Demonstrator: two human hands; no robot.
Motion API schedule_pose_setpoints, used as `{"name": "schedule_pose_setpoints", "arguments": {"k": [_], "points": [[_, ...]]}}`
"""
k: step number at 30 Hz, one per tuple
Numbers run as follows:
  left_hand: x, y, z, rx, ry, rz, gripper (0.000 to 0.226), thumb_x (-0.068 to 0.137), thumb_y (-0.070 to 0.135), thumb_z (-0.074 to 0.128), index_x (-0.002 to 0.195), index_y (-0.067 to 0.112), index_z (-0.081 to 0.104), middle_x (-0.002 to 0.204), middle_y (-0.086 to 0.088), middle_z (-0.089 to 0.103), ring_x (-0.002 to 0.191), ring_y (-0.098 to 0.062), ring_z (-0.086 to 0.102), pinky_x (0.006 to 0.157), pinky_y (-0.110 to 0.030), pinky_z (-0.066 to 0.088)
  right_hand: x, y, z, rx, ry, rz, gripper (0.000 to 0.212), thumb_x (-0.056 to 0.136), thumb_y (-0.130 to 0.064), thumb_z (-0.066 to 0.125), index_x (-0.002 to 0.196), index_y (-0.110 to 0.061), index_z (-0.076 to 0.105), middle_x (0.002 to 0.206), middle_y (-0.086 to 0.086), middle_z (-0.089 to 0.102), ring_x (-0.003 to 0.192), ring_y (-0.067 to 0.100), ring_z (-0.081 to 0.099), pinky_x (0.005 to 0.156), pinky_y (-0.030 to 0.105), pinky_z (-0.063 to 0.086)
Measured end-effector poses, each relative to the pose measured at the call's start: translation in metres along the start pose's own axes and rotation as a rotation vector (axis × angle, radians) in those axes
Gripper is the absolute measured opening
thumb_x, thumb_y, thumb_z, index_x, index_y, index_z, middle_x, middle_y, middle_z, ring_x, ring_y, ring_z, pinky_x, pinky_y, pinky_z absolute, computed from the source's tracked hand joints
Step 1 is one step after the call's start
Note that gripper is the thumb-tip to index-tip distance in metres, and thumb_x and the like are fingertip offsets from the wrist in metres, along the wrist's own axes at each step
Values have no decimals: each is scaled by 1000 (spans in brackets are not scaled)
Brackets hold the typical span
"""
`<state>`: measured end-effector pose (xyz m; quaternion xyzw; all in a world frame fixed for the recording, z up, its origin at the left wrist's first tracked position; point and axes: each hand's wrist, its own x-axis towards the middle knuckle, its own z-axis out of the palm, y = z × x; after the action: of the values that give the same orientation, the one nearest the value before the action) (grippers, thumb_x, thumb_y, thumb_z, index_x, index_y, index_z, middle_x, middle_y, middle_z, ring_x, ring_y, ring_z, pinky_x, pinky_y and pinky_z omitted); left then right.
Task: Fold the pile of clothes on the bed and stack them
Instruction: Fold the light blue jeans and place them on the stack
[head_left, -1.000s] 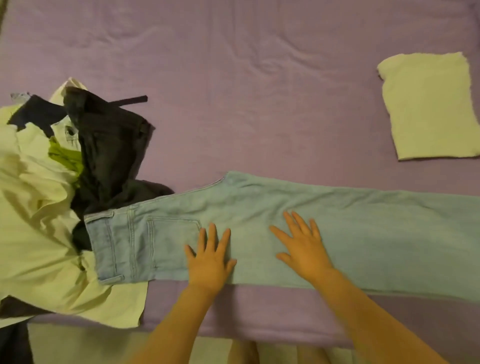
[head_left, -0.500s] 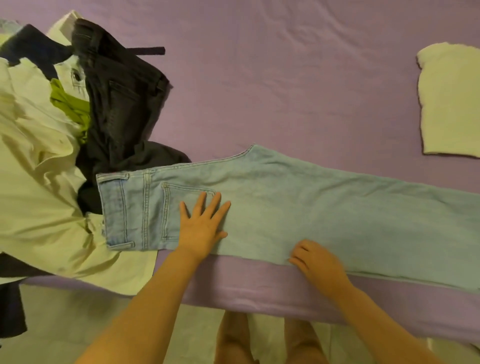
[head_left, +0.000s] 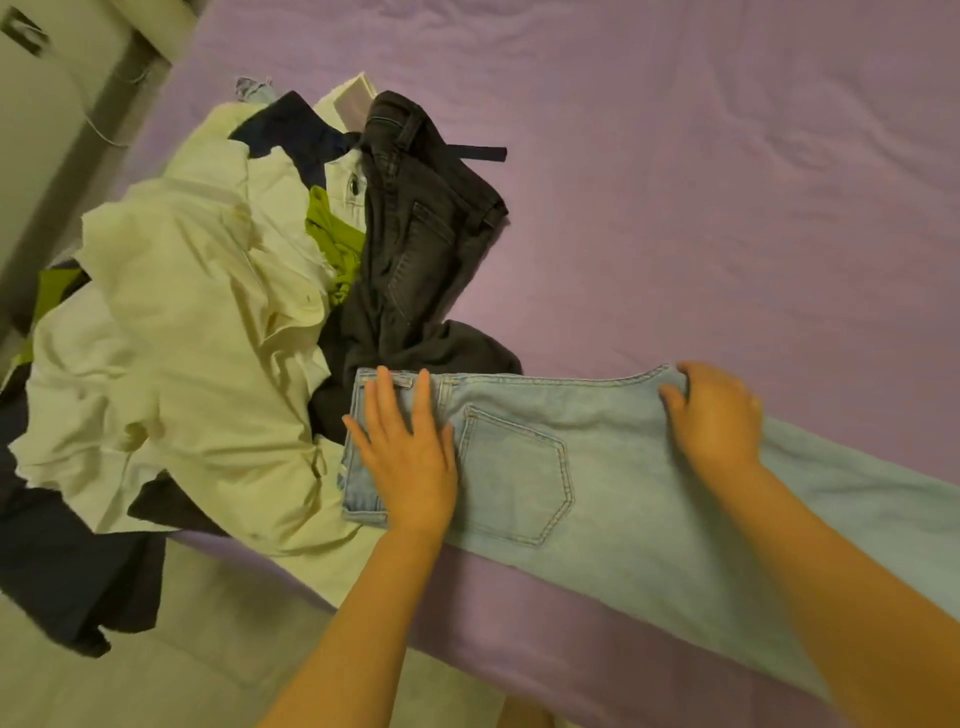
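Light jeans (head_left: 613, 467) flat along near edge of bed (head_left: 727, 182). Left hand (head_left: 410, 457) pressed flat on waistband, fingers straight. Right hand (head_left: 717, 415) curled over crotch seam, gripping denim. Unfolded pile (head_left: 208, 332) at left, black jeans (head_left: 415, 249) touching waistband.

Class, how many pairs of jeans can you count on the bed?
2: light blue jeans flat near the bed's edge, dark grey jeans crumpled on the pile behind. More may be buried.
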<state>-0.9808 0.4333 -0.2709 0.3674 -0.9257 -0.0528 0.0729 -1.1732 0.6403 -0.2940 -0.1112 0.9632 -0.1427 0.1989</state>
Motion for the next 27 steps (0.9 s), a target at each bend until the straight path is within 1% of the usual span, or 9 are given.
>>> {"name": "schedule_pose_setpoints", "arguments": {"k": [4, 7, 9, 12, 14, 20, 22, 25, 27], "points": [[3, -22, -5, -311, 37, -250, 71, 87, 26, 67, 146, 6, 32, 147, -22, 33, 135, -36, 33, 111, -50, 30, 1, -1, 6, 168, -43, -51, 23, 93, -26, 58, 99, -3, 55, 86, 17, 60, 79, 33, 53, 62, 34, 32], [1, -36, -9, -528, -35, -409, 64, 88, 26, 66, 143, 10, 36, 139, -10, 47, 126, -24, 45, 107, -40, 38, -3, 2, 8, 155, -8, -87, 34, 94, -22, 58, 120, 0, 56, 103, 21, 64, 95, 40, 57, 74, 40, 41], [-2, -43, -11, -493, -62, -477, 54, 88, 29, 66, 132, 5, 47, 126, -13, 55, 117, -28, 51, 98, -38, 43, -3, 3, 10, 154, 30, -77, 32, 94, -22, 58, 117, 0, 57, 102, 24, 64, 96, 41, 56, 75, 42, 41], [-11, -55, -12, -301, -128, -410, 45, 86, 30, 68, 114, -3, 58, 112, -21, 57, 105, -37, 51, 86, -44, 42, -4, 1, 10, 170, 67, -56, 23, 95, -22, 55, 103, 0, 55, 87, 25, 63, 82, 40, 56, 65, 39, 34], [-13, -60, -13, -214, -167, -391, 44, 83, 33, 71, 110, -1, 60, 114, -21, 55, 104, -37, 48, 83, -46, 42, -6, -1, 9, 173, 84, -65, 22, 95, -21, 55, 101, 0, 55, 83, 25, 63, 79, 41, 57, 68, 42, 37], [-3, -76, -18, -408, -259, -317, 38, 87, 35, 66, 104, 2, 57, 144, -18, 37, 129, -34, 35, 101, -46, 38, -6, -3, 7, 213, 97, -84, 22, 96, -17, 53, 108, 1, 58, 91, 25, 66, 86, 43, 60, 77, 44, 42], [1, -84, -20, -399, -254, -248, 34, 87, 36, 66, 94, 5, 55, 131, -15, 47, 117, -31, 44, 89, -40, 42, -3, -1, 7, 217, 77, -78, 26, 96, -18, 54, 112, 2, 59, 100, 26, 65, 94, 44, 59, 80, 47, 43], [7, -87, -26, -443, -275, -155, 35, 86, 36, 66, 77, 11, 43, 77, -1, 50, 74, -25, 48, 67, -33, 34, 3, 0, 7, 153, 103, -97, 25, 93, -17, 58, 106, 4, 63, 97, 29, 65, 95, 46, 57, 80, 47, 42], [11, -88, -29, -532, -297, -178, 33, 87, 38, 64, 80, 11, 47, 70, 0, 49, 65, -22, 48, 62, -34, 35, 6, 2, 7, 107, 124, -123, 23, 92, -15, 60, 102, 6, 64, 103, 30, 63, 101, 46, 53, 83, 45, 40]]}}
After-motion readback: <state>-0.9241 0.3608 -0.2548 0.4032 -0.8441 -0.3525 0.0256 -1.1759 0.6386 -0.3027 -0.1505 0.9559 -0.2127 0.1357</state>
